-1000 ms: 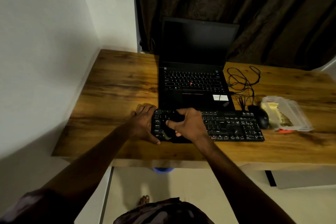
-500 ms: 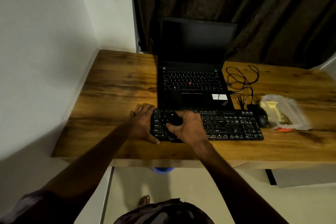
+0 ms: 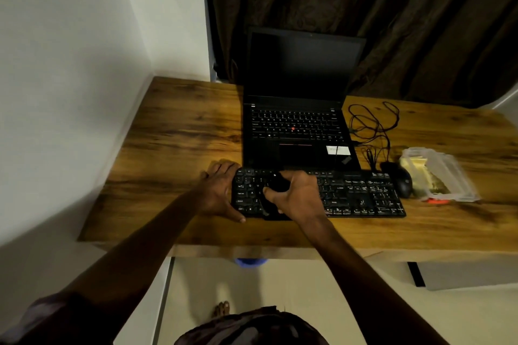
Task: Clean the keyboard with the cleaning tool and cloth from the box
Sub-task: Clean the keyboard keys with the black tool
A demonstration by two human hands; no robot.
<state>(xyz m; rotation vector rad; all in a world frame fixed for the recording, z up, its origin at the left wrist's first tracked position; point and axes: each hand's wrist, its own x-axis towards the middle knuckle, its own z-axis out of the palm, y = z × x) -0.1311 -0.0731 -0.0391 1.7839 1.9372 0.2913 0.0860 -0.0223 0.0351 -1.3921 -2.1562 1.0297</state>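
A black keyboard [image 3: 361, 194] lies along the near part of the wooden desk [image 3: 179, 131]. My left hand [image 3: 220, 190] rests flat on its left end, thumb along the front edge, holding it steady. Over the left-middle keys my right hand [image 3: 297, 194] is closed around a dark, rounded cleaning tool [image 3: 277, 183], whose lower part touches the keys. A clear plastic box [image 3: 443, 173] with yellowish contents stands at the right, a small orange-red item [image 3: 434, 200] at its front. No cloth can be made out for sure.
An open black laptop [image 3: 297, 126] stands right behind the keyboard. A black mouse [image 3: 402, 183] with a tangled cable [image 3: 370, 126] sits between keyboard and box. White wall to the left, dark curtain behind. The desk's front edge is close to my body.
My right hand with the tool has shifted slightly over the left-middle keys. The left hand stays on the keyboard's left end.
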